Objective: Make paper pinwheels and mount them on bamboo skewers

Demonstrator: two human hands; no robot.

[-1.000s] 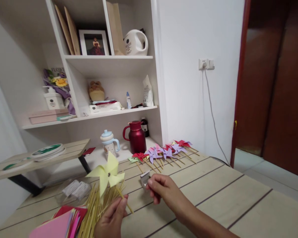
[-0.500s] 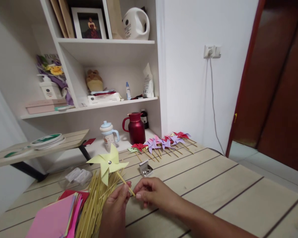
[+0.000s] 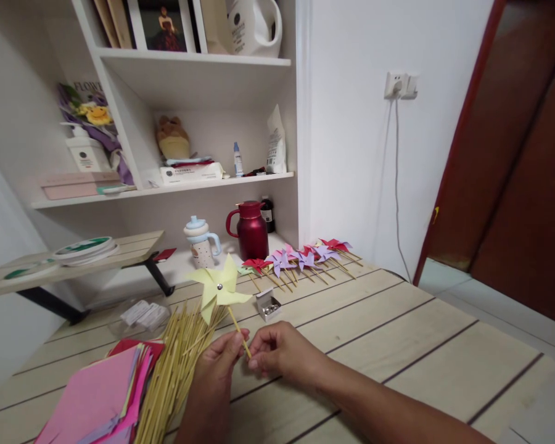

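Observation:
A pale yellow paper pinwheel (image 3: 216,288) with a silver pin at its centre stands tilted on a thin wooden stick. My left hand (image 3: 224,354) pinches this stick between thumb and fingers. Lower down, near the stick's bottom end, the fingertips of my right hand (image 3: 277,351) close on it too. Just beyond the hands is a small open box (image 3: 268,305) of shiny metal pins. To the left lie a bundle of thin sticks (image 3: 173,364) and a stack of coloured paper (image 3: 90,394), pink on top.
Several finished pinwheels (image 3: 305,260) lie in a row at the table's back edge. Behind them stand a red thermos jug (image 3: 252,231) and a blue-lidded cup (image 3: 200,250). A clear plastic container (image 3: 139,314) sits left, near a low wooden stand (image 3: 139,246).
The pinwheel has swung to the right, its stick now more upright, still held in both hands. The whole view has tilted down slightly.

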